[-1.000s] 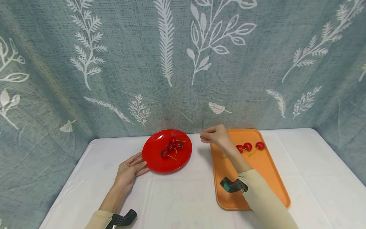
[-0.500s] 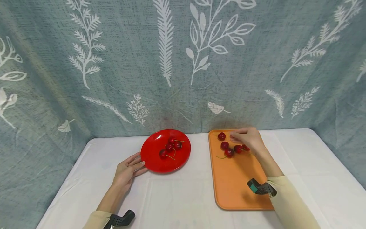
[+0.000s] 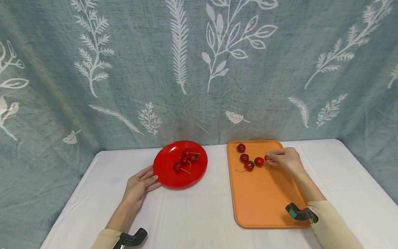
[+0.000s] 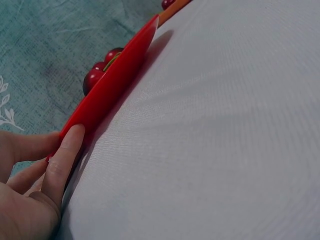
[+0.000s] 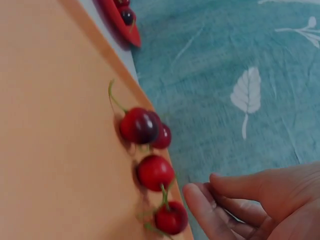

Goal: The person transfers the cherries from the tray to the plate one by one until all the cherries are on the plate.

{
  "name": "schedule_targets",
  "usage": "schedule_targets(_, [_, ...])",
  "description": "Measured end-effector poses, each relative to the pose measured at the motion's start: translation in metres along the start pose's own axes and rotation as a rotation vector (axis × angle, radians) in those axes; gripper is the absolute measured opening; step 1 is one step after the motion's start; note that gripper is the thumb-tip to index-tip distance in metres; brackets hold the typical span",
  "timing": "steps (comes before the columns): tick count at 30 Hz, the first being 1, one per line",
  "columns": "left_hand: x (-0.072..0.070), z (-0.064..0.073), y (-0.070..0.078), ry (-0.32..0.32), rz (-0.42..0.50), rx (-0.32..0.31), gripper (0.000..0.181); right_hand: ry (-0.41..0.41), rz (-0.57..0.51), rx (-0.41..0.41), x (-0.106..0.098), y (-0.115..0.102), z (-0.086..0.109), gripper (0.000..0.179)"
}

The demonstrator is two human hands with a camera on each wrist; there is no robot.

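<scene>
In the head view my left hand (image 3: 136, 186) holds the red plate (image 3: 168, 176) by its left rim, thumb on the edge and fingers against its side. Several cherries with green stems lie on the plate, one of them a dark red cherry (image 3: 177, 167). My right hand (image 3: 286, 160) is low over the orange tray (image 3: 264, 204), fingertips at a partly hidden cherry (image 3: 266, 157). In the right wrist view its fingers are loosely bent beside the nearest cherry (image 5: 171, 218), with nothing seen between them. Other cherries sit to its left, including a bright red cherry (image 3: 259, 162).
A white cloth (image 3: 192, 214) covers the table under plate and tray. Behind stands a blue-green curtain (image 3: 149, 76) with white leaf prints, and it also closes off both sides. The tray's raised rim (image 3: 232, 193) faces the plate.
My right hand has moved right from the gap beside the plate to the tray's right part, then down to the cherries. The left hand stays at the plate.
</scene>
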State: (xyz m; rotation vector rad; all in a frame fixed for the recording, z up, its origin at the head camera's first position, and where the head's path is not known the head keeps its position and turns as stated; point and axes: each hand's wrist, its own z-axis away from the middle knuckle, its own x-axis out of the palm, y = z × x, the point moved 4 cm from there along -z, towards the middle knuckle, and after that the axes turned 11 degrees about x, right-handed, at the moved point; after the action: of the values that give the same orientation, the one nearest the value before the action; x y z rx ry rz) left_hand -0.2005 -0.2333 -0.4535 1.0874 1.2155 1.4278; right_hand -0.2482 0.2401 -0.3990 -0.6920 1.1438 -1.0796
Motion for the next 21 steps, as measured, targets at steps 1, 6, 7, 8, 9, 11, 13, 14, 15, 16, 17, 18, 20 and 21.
schedule_targets(1, [0.000,0.000,0.000,0.002,-0.003,0.002,0.058,0.000,-0.003,0.008,-0.003,0.002,0.000,0.034])
schedule_targets(6, [0.000,0.001,0.000,0.005,-0.015,0.006,0.058,0.020,0.011,0.083,-0.013,0.011,0.003,0.039])
schedule_targets(7, [0.000,0.001,0.000,0.007,-0.017,0.005,0.058,0.024,0.019,0.096,-0.015,0.013,0.004,0.039])
schedule_targets(8, [0.000,0.001,0.000,0.007,-0.018,0.005,0.058,0.023,0.017,0.111,-0.016,0.015,0.005,0.039])
schedule_targets(9, [0.000,0.001,0.000,0.007,-0.020,0.006,0.058,0.023,0.014,0.127,-0.017,0.017,0.005,0.038])
schedule_targets(11, [0.000,0.001,0.001,0.008,-0.022,0.006,0.059,0.016,0.008,0.149,-0.018,0.021,0.006,0.036])
schedule_targets(13, [0.000,0.001,0.001,0.007,-0.021,0.008,0.059,0.002,0.002,0.162,-0.019,0.024,0.005,0.035])
schedule_targets(14, [0.000,0.001,0.002,0.006,-0.020,0.010,0.059,-0.006,-0.001,0.170,-0.018,0.026,0.004,0.034])
schedule_targets(15, [0.000,0.001,0.002,0.005,-0.021,0.011,0.059,-0.010,0.001,0.176,-0.018,0.027,0.003,0.034])
schedule_targets(16, [-0.001,0.001,0.001,0.005,-0.020,0.012,0.059,-0.017,0.000,0.178,-0.018,0.029,0.002,0.034])
schedule_targets(17, [-0.001,0.001,0.001,0.004,-0.020,0.012,0.059,-0.021,-0.002,0.181,-0.017,0.030,0.001,0.034])
schedule_targets(18, [0.000,0.001,0.001,0.003,-0.021,0.012,0.059,-0.024,-0.005,0.183,-0.017,0.032,0.000,0.034])
schedule_targets(20, [0.000,0.001,0.000,0.002,-0.026,0.009,0.059,-0.024,-0.013,0.189,-0.016,0.034,-0.002,0.032])
schedule_targets(21, [0.000,0.001,0.000,0.002,-0.028,0.007,0.059,-0.024,-0.019,0.193,-0.016,0.036,-0.003,0.031])
